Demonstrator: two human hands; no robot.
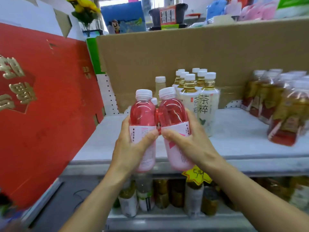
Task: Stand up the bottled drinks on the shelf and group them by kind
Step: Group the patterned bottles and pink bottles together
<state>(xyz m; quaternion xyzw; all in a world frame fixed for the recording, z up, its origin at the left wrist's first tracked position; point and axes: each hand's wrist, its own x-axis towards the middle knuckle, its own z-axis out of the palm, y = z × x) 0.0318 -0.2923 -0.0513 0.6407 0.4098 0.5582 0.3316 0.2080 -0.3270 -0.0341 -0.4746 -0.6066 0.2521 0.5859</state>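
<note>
I hold two pink drink bottles with white caps side by side above the front edge of the white shelf (237, 131). My left hand (130, 144) grips the left pink bottle (142, 114) around its label. My right hand (189, 141) grips the right pink bottle (172, 113), which leans slightly to the left. Both bottles are off the shelf surface. Behind them several pale tea bottles (208, 104) with white caps stand upright in a group. A pale cloudy bottle (160, 84) stands at the back, and another small white cap (154, 100) peeks between the pink ones.
A shrink-wrapped pack of amber tea bottles (280, 106) sits at the shelf's right. A brown cardboard sheet (167, 52) backs the shelf and a red gift box (41, 106) stands at the left. Below, a lower shelf holds several bottles (160, 195) and a yellow price tag (197, 176).
</note>
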